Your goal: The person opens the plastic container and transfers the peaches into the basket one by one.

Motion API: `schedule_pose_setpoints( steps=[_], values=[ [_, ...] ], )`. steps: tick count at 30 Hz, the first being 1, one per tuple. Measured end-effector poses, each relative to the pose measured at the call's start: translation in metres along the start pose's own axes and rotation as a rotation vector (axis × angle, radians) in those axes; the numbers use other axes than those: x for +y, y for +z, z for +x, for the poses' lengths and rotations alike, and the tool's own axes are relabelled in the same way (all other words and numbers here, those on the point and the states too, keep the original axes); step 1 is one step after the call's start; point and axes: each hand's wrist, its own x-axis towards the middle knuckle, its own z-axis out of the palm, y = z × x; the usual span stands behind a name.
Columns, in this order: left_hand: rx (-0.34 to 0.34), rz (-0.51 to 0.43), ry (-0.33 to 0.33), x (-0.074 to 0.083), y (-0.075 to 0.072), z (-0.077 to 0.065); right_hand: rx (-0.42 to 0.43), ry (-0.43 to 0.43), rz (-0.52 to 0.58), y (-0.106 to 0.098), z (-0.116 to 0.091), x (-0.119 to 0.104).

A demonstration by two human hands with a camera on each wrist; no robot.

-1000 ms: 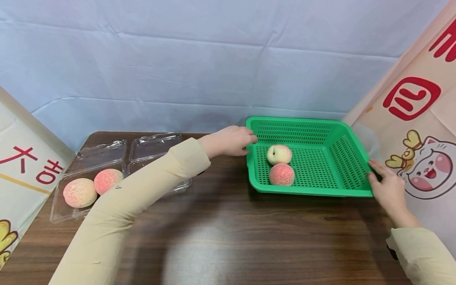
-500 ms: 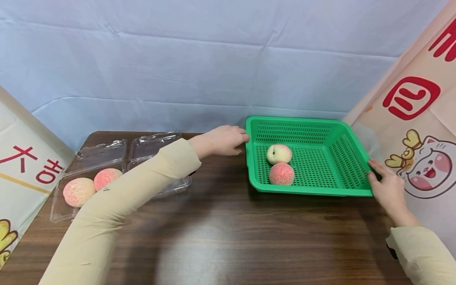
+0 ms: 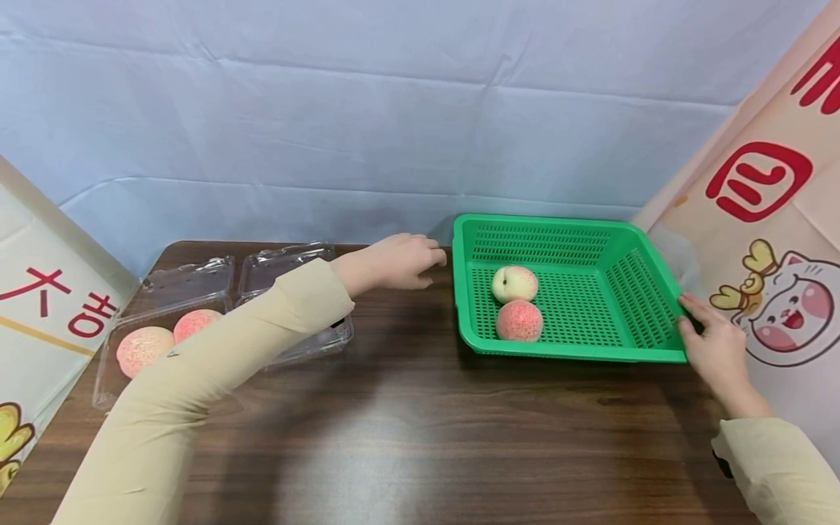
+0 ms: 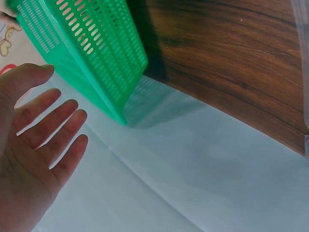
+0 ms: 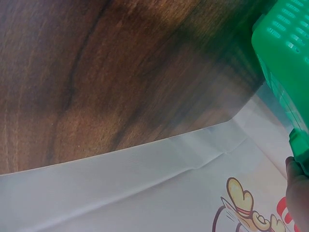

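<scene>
A green plastic basket (image 3: 571, 350) stands on the right of the table, with a pale peach (image 3: 515, 284) and a pinker peach (image 3: 520, 321) touching each other inside. My left hand (image 3: 400, 261) hovers just left of the basket, holding nothing; its fingers (image 4: 58, 113) look spread and loosely bent in the left wrist view. At the basket's right end, my right hand (image 3: 714, 348) grips the rim, thumb over the edge. Most of that hand is outside the right wrist view, where only part of it (image 5: 298, 193) shows beside the basket.
Clear plastic clamshell boxes (image 3: 190, 281) lie with lids raised on the left of the brown wooden table (image 3: 420, 437). The left box holds two peaches (image 3: 143, 350), partly covered by my left sleeve (image 3: 197, 372). Cloth backdrops (image 3: 367, 109) hang behind and beside the table.
My left hand has drawn away leftward from the basket's left rim. The left sleeve now covers more of the peaches in the box. My right hand and the basket have stayed put.
</scene>
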Motion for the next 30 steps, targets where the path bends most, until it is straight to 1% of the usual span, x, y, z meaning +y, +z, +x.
schedule_pose_setpoints(
  steps=[6, 13, 24, 30],
  values=[
    [0.025, 0.0, 0.012, -0.003, 0.003, -0.007, -0.006, 0.002, -0.002, -0.001, 0.0, 0.0],
    [0.038, 0.021, 0.024, -0.004, 0.006, -0.014, -0.005, 0.007, -0.003, 0.0, 0.0, 0.002],
    [0.033, 0.003, 0.033, -0.003, 0.008, -0.026, -0.011, 0.014, -0.009, 0.0, -0.001, 0.003],
    [0.038, 0.027, 0.038, -0.003, 0.011, -0.03, -0.001, 0.011, -0.006, 0.001, 0.0, 0.003]
  ],
)
